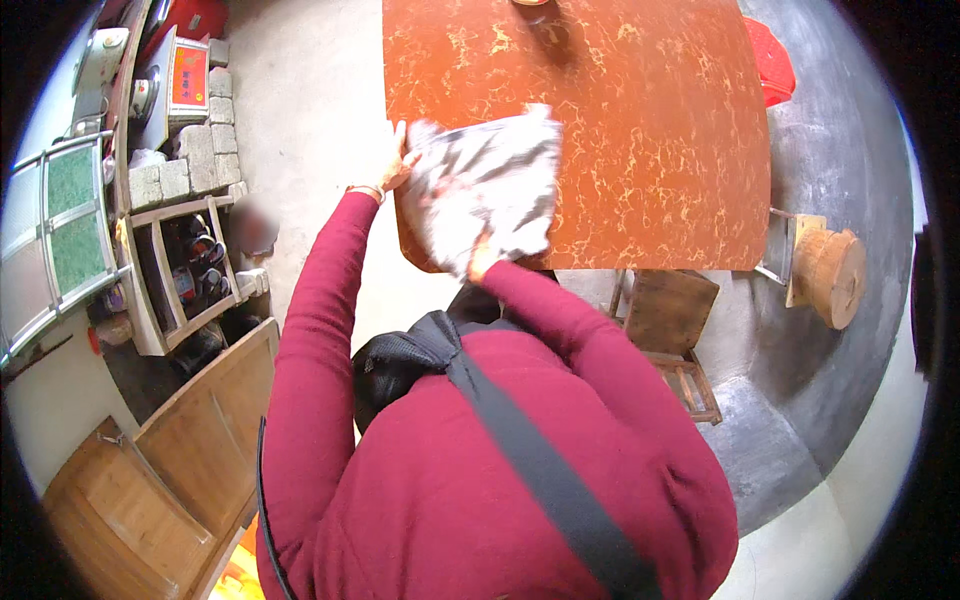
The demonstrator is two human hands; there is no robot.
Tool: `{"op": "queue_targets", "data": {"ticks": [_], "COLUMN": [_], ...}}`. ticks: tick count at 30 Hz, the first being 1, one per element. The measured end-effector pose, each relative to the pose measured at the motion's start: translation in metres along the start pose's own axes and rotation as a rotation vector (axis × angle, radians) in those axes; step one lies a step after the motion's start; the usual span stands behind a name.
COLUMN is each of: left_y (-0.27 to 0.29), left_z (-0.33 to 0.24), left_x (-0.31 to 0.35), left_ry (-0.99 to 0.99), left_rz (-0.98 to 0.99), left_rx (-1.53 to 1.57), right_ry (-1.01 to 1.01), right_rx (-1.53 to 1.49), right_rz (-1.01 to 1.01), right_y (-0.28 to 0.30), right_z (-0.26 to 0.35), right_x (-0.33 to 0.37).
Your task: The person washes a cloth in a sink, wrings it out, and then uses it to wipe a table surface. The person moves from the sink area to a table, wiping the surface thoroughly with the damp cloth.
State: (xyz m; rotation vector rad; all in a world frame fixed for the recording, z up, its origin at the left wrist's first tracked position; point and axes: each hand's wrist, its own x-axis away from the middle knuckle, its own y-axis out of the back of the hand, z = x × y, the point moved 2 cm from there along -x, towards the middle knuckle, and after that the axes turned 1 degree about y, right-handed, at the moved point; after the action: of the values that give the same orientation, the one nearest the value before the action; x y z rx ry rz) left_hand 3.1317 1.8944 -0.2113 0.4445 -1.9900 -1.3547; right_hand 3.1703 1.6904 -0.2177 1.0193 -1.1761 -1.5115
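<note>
A pale grey-white cloth (490,180), creased and blurred by motion, is over the near left corner of the reddish-brown marbled table (660,130). My left hand (397,165) is at the cloth's left edge, beside the table's side, fingers closed on its border. At the near edge of the cloth, my right hand (485,257) grips the fabric, its fingers partly covered by it. The cloth's far right corner stands up in a peak. Whether it is a garment or a plain piece of fabric cannot be told.
A small round container (530,2) is at the table's far edge. Wooden stool (672,310) and round wooden block (832,278) stand to the right, near a red plastic item (768,62). Along the left are grey bricks (210,150), a wooden rack (190,265) and wooden panels (215,420).
</note>
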Motion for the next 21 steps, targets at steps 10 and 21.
{"op": "queue_targets", "data": {"ticks": [10, 21], "left_y": [-0.022, 0.003], "left_z": [-0.003, -0.042], "left_x": [0.011, -0.012], "left_ry": [-0.132, 0.016], "left_rz": [-0.102, 0.162], "left_rx": [-0.037, -0.106], "right_ry": [0.025, -0.822], "right_rx": [-0.031, 0.272], "right_rz": [0.013, -0.137], "right_y": [0.017, 0.039], "right_z": [-0.116, -0.221], "right_x": [0.082, 0.104]}}
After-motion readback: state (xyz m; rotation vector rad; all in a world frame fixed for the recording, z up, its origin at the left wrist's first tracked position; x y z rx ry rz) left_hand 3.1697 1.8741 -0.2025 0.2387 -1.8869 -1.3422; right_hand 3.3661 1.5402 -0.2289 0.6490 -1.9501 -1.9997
